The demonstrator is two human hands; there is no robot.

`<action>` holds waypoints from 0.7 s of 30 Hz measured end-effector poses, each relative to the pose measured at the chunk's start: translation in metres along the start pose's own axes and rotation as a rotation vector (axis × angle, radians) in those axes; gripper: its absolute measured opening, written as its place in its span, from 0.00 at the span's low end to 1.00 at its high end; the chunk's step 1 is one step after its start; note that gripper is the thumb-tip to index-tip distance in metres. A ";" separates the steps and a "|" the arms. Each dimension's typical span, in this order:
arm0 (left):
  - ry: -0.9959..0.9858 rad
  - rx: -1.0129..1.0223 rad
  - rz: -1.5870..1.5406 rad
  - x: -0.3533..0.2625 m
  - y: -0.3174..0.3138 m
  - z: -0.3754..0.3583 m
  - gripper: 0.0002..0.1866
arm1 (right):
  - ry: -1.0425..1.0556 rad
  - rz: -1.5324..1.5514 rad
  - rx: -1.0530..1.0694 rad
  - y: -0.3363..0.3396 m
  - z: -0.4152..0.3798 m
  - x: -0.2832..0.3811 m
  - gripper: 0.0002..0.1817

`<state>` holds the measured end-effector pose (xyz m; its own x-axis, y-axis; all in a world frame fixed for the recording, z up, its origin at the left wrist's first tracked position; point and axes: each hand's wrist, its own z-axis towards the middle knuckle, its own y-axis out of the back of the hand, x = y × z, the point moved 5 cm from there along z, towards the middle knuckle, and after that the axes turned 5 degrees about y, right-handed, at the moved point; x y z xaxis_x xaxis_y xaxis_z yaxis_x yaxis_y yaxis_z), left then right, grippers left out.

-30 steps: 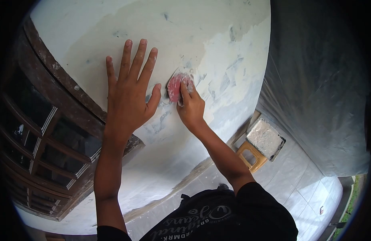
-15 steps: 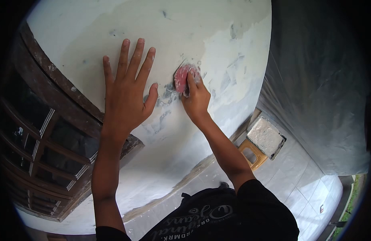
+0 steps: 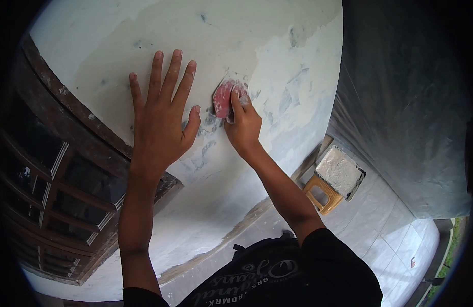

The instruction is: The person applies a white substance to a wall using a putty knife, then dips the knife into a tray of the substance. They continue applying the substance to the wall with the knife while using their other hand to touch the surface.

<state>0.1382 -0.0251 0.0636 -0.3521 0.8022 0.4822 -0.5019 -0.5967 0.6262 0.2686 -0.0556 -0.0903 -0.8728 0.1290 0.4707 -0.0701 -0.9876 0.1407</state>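
Note:
My left hand (image 3: 162, 120) lies flat against the pale wall (image 3: 221, 46), fingers spread, with nothing in it. To its right, my right hand (image 3: 243, 123) grips a red putty spreader (image 3: 223, 100) smeared with white paste. The spreader's flat face is against the wall, over a patch of grey, scuffed marks. White paste also coats my right fingers. Lighter and darker patches of filler cover the wall around both hands.
At left is a brown wooden window frame (image 3: 88, 192) with glass panes. Below right, a tray of white paste (image 3: 341, 168) rests on a yellow plastic stool (image 3: 323, 196) on the tiled floor (image 3: 372, 225). Translucent plastic sheeting (image 3: 395, 112) hangs at right.
My right hand and the spreader have shifted slightly left along the wall, toward my left hand. The left hand stays in place on the wall.

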 end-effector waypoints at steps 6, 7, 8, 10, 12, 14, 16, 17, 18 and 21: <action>0.005 0.032 -0.011 0.002 0.000 -0.002 0.38 | 0.101 0.164 0.055 0.002 -0.077 0.023 0.38; 0.006 0.033 -0.009 0.003 0.000 -0.002 0.38 | 0.110 0.202 0.018 0.007 -0.073 0.021 0.38; 0.003 0.032 -0.012 0.003 0.000 -0.002 0.38 | 0.114 0.239 -0.017 0.016 -0.066 0.023 0.38; 0.002 0.035 -0.018 0.002 0.002 -0.005 0.38 | 0.054 0.176 -0.077 0.019 -0.034 0.011 0.37; 0.012 0.027 -0.027 0.002 0.006 -0.004 0.38 | 0.002 0.120 -0.080 0.019 -0.003 0.004 0.37; 0.016 0.024 -0.027 0.003 0.008 -0.005 0.38 | 0.015 0.070 -0.024 0.009 0.004 0.009 0.37; 0.017 0.022 -0.031 0.004 0.008 -0.005 0.38 | 0.049 0.027 0.029 -0.001 -0.005 0.018 0.39; 0.014 0.013 -0.028 0.003 0.008 -0.004 0.38 | 0.063 0.029 0.084 -0.003 -0.017 0.023 0.39; 0.010 0.007 -0.027 0.002 0.008 -0.004 0.38 | 0.072 0.029 0.141 -0.003 -0.034 0.029 0.39; -0.015 -0.008 -0.033 -0.002 0.007 -0.001 0.38 | 0.113 0.090 0.182 0.006 -0.074 0.036 0.39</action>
<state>0.1351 -0.0305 0.0665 -0.3233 0.8212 0.4703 -0.5196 -0.5694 0.6371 0.2015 -0.0632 -0.1370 -0.9210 0.0196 0.3891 0.0903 -0.9608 0.2621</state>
